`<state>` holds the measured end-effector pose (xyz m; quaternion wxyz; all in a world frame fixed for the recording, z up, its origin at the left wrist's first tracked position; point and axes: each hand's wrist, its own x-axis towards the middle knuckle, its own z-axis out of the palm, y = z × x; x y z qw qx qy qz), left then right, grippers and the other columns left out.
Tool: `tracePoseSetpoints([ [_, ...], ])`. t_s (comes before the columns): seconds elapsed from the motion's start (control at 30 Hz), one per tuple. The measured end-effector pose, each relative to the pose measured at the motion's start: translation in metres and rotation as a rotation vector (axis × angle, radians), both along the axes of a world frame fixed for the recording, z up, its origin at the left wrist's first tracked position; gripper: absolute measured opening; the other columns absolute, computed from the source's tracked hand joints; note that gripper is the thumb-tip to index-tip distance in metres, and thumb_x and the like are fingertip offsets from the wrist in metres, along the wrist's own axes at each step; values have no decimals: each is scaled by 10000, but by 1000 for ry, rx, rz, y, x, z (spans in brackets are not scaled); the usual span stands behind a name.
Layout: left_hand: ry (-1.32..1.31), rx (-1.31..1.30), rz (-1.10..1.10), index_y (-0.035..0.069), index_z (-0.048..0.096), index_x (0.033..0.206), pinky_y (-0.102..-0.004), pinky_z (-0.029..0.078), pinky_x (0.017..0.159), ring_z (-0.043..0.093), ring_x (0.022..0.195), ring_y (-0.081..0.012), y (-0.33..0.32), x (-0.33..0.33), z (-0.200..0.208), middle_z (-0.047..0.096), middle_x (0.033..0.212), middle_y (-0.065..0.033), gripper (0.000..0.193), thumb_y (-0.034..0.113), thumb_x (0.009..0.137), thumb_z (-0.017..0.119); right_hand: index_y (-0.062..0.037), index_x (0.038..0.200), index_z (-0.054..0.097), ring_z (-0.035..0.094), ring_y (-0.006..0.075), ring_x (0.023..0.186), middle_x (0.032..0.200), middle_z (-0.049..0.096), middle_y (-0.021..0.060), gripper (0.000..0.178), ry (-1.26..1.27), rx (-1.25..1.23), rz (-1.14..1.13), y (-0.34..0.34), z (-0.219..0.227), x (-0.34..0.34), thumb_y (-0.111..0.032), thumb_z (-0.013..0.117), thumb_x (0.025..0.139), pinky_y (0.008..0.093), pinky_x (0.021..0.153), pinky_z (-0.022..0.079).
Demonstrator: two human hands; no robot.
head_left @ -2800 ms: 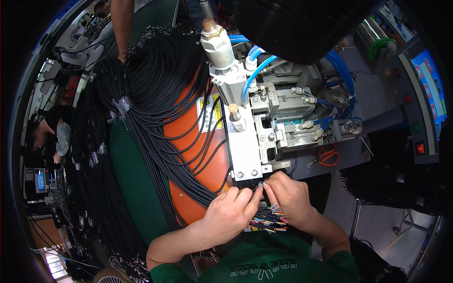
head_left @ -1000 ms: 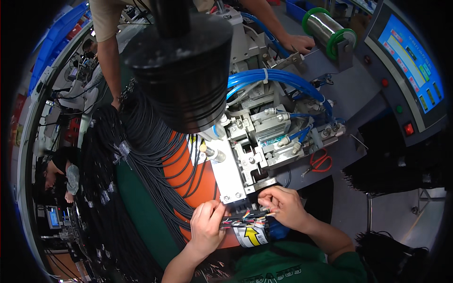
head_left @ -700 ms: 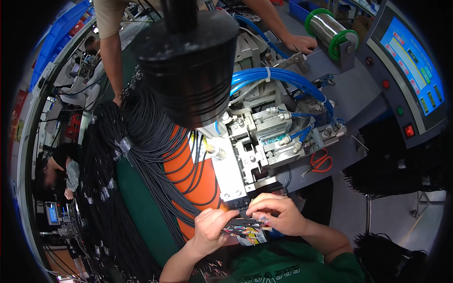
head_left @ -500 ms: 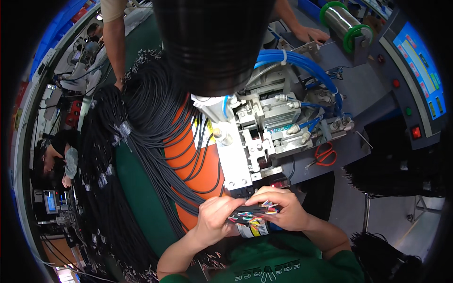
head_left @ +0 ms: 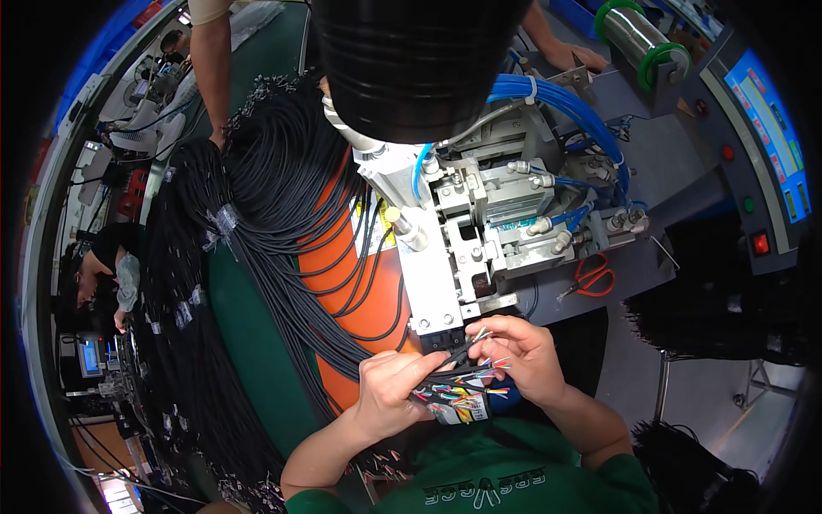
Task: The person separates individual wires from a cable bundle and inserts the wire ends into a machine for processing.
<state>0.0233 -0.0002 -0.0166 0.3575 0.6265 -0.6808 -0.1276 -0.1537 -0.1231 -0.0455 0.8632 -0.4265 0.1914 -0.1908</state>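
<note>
In front of my body, my left hand (head_left: 392, 387) is closed round a bundle of thin black cables (head_left: 338, 353), the thumb lying along the top. Past that hand the stripped ends fan out as short coloured wires (head_left: 458, 396). My right hand (head_left: 524, 360) is beside these ends, its thumb and fingers closed on a black cable with light and green wire tips. Just beyond my hands stands a metal bench machine (head_left: 435, 287) with a white plate and pneumatic cylinders.
A large heap of black cables (head_left: 282, 163) covers the orange and green surface at left. Red-handled scissors (head_left: 593, 274) lie right of the machine, below a wire spool (head_left: 635, 38) and a control screen (head_left: 768, 128). Another person's arm (head_left: 211, 73) reaches in at upper left.
My right hand has drawn back slightly from the bundle, and one cable end now points up between its fingers. My left hand keeps its grip. The whole view has shifted a little.
</note>
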Motion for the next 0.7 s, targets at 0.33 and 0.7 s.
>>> tracePoseSetpoints([
  [0.33, 114, 39, -84, 2, 624, 982, -329, 457, 537, 628, 603, -249, -5, 2, 8, 642, 732, -96, 455, 181, 604, 803, 43, 1116, 608, 610, 72, 639, 856, 626, 63, 268, -159, 92, 126, -6, -6, 6, -150, 472, 989, 160, 496, 423],
  [0.7, 187, 47, -278, -19, 602, 1004, -340, 437, 546, 602, 620, -258, -14, 9, 8, 606, 746, -92, 490, 185, 602, 792, -7, 966, 658, 548, 52, 674, 901, 598, 44, 137, -226, -220, 120, -11, -9, 14, 5, 675, 831, 184, 531, 406],
])
